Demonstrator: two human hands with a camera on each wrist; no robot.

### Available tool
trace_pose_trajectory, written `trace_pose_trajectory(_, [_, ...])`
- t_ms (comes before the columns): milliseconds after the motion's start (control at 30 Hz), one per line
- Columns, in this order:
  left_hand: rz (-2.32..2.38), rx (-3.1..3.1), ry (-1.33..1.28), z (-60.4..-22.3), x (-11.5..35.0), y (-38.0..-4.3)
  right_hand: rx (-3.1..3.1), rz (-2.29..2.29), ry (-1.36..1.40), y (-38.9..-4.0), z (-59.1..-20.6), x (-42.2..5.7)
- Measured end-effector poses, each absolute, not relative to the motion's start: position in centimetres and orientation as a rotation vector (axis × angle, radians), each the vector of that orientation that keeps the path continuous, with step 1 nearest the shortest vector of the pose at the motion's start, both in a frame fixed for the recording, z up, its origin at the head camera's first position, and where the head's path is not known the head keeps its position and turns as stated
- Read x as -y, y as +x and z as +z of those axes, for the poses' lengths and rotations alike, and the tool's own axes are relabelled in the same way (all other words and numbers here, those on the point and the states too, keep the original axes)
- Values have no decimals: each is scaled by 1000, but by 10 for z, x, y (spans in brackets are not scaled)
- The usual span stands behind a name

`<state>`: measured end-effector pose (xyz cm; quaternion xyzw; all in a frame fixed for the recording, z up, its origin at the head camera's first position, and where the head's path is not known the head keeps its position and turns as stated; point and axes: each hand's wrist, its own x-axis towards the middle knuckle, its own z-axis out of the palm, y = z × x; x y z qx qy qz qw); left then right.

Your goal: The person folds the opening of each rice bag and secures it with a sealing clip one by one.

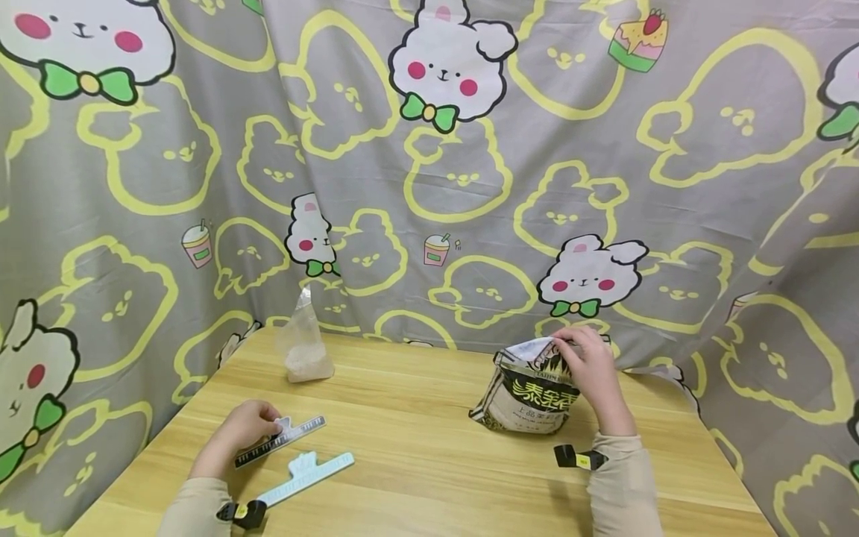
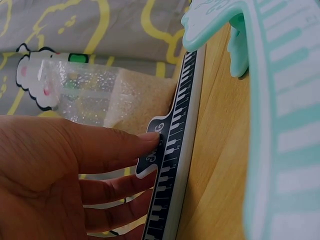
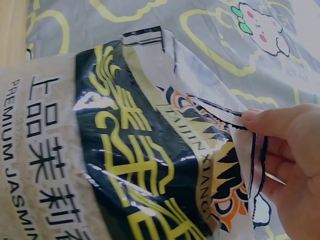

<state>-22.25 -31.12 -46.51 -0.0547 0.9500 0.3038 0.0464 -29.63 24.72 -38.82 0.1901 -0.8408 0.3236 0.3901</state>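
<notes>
My left hand (image 1: 243, 432) pinches the grip tab of a black bag clip (image 2: 170, 167) printed with piano keys, thumb on the near side and fingers behind it. Next to that clip lies a mint-green bag clip (image 1: 307, 479), with a piano-key print in the left wrist view. On the right, a jasmine rice bag (image 1: 530, 399) with a black band and yellow lettering stands on the table. Its upper edge is pinched between thumb and fingers of my right hand (image 1: 593, 369). In the right wrist view the bag's top (image 3: 220, 112) looks creased; whether it is unsealed I cannot tell.
A clear plastic bag (image 1: 305, 362) with pale grains in its bottom stands at the back left of the wooden table (image 1: 403, 418). A grey patterned curtain (image 1: 376, 171) hangs around the table's back and sides.
</notes>
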Motion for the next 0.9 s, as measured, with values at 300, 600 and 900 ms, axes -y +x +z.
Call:
trace_pose_trajectory(300, [919, -2902, -163, -462, 310, -222, 2185, 779, 551, -287, -378, -254])
trace_pose_trajectory(600, [920, -2901, -149, -459, 309, -221, 2276, 752, 550, -276, -369, -257])
trace_pose_trajectory(900, [928, -2895, -147, -463, 311, -222, 2242, 789, 519, -284, -375, -256])
